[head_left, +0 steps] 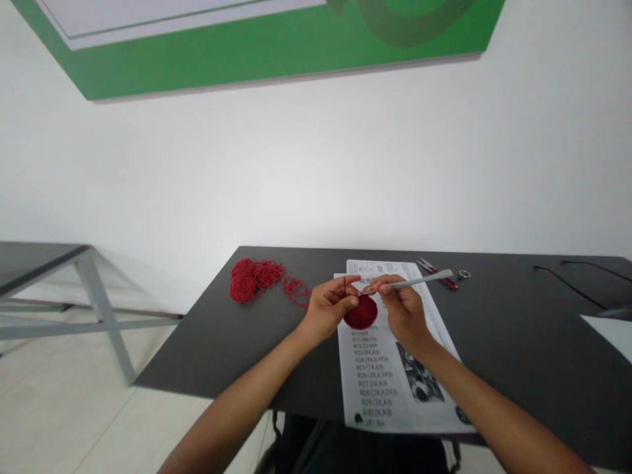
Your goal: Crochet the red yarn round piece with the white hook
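Observation:
My left hand [330, 304] pinches the edge of a small round red crochet piece [361, 315] and a strand of red yarn over its fingers. My right hand [402, 304] grips a light grey crochet hook [424, 280], its tip at the top of the red piece. Both hands hover above a printed pattern sheet [380, 382] on the black table [237, 342]. A loose heap of red yarn [254, 278] lies to the left, its strand trailing toward my left hand.
Small red-handled snips [437, 271] and a little metal ring [463, 274] lie beyond the sheet. A black cable [567, 280] runs at the far right, near a white sheet corner [612, 332]. Another table [44, 260] stands to the left.

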{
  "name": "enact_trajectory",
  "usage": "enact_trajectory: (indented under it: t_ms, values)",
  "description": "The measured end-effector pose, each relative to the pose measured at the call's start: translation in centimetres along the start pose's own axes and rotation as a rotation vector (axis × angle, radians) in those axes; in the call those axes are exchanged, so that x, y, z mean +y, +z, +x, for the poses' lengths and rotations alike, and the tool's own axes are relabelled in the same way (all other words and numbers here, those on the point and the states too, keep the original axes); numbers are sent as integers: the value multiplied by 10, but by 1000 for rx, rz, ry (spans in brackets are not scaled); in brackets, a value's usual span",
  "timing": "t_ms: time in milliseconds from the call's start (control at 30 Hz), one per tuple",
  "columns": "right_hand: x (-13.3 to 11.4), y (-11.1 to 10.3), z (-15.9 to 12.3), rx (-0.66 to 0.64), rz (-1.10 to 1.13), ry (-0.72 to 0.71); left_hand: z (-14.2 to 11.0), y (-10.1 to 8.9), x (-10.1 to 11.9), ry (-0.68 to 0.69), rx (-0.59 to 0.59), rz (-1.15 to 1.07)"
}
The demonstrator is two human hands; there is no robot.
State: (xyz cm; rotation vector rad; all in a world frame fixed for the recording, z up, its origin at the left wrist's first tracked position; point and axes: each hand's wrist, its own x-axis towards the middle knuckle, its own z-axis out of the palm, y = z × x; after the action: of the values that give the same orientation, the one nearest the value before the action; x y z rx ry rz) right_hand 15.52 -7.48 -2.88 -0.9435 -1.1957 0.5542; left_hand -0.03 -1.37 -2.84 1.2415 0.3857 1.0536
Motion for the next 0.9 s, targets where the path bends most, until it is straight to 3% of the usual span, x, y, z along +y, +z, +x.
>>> enact_trajectory:
  t_ms: [667, 900]
  values:
    - [0, -4, 1, -54, -160, -152, -1, -3, 1, 29, 41, 101]
    - [8, -9, -1, -199, -218, -316, -4, -5, 0, 107, 66, 385]
